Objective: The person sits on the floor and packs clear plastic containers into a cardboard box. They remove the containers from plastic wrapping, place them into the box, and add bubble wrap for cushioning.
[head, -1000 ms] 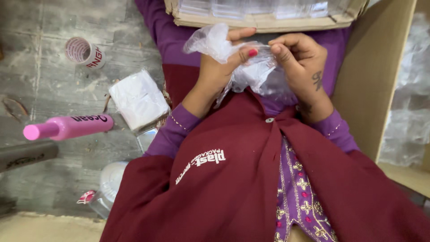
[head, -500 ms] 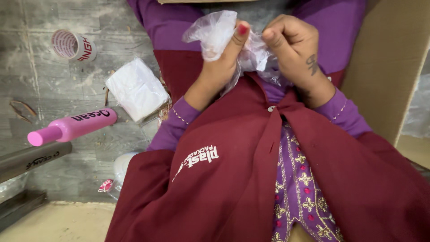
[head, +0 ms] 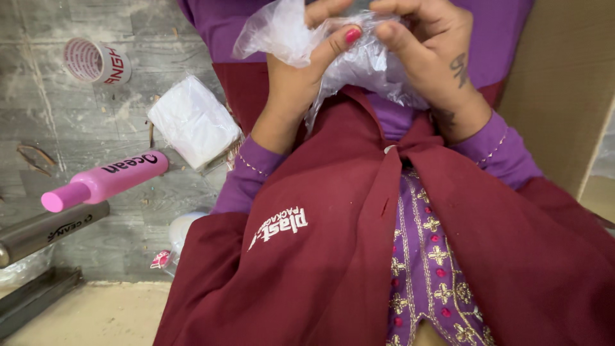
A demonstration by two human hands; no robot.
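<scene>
Both hands were up over the lap, working at a crumpled clear plastic bag (head: 365, 61). The left hand (head: 304, 70) had its grip closed on the bag, thumb pressed across the film and a loose puff of plastic bulging out above its knuckles. The right hand (head: 429, 54) pinched the same bag from the other side, fingers curled in tight, so the bag sat between the two grips and trailed down toward the maroon apron (head: 333, 243) (what was inside, I could not tell). Out beyond the left grip, on the grey floor (head: 96, 128), lay a white wrapped packet (head: 192, 122), just beside that forearm. Farther off were a pink bottle (head: 106, 181) on its side and a roll of tape (head: 96, 62).
</scene>
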